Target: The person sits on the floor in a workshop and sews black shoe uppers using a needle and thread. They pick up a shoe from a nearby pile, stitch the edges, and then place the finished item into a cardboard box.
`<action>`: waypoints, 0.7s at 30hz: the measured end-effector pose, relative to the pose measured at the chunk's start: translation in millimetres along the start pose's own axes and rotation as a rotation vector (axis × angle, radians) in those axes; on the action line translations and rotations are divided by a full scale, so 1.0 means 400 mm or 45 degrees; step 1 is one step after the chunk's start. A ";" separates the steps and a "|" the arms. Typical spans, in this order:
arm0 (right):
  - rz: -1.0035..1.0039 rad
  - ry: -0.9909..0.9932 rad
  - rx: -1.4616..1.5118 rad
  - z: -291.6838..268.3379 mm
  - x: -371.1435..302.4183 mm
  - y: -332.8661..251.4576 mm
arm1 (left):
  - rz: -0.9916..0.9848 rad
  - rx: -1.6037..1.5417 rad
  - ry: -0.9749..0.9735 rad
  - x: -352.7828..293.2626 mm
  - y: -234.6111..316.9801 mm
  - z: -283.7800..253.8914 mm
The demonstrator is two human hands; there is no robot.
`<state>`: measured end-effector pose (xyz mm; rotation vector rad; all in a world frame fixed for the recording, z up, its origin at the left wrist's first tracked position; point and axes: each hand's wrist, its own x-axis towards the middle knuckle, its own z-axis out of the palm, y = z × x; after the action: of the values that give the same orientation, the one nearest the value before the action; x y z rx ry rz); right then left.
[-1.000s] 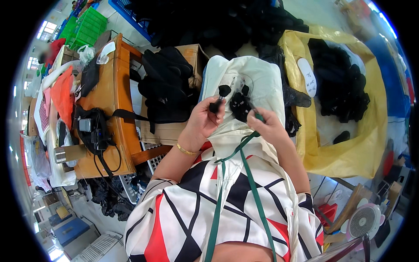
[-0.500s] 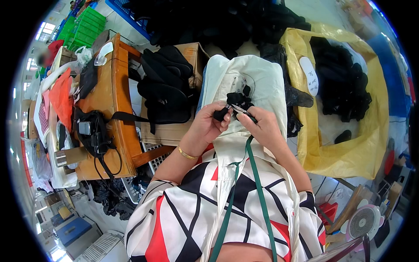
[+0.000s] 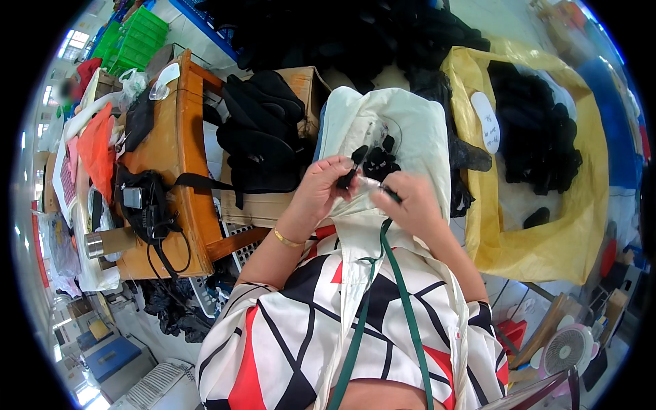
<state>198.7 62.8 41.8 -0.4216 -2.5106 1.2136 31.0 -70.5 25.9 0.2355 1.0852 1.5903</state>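
My left hand is pinching small black piece over white cloth; my right hand, blurred, is gripping small snips, blade pointing toward piece. Loose black bits are lying just beyond.

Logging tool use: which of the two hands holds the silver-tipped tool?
The right hand, gripping the blurred tool; the left hand pinches a small black piece.

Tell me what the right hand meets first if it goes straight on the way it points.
Pointing leftward, the right hand would probably meet the black piece in the left hand first, though depth is unclear.
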 end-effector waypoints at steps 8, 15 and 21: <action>0.236 0.124 0.251 0.001 0.020 0.026 | 1.110 1.843 0.194 0.027 0.036 -0.018; 0.357 0.198 0.527 0.015 0.034 0.047 | 0.910 1.551 -0.155 0.032 0.017 0.021; 0.126 0.230 0.568 0.034 0.005 0.083 | 0.065 0.555 -0.347 0.059 0.000 -0.025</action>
<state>195.3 74.0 7.7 -0.5155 -2.0110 1.6392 16.2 -55.3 11.2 0.7544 1.2046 1.3027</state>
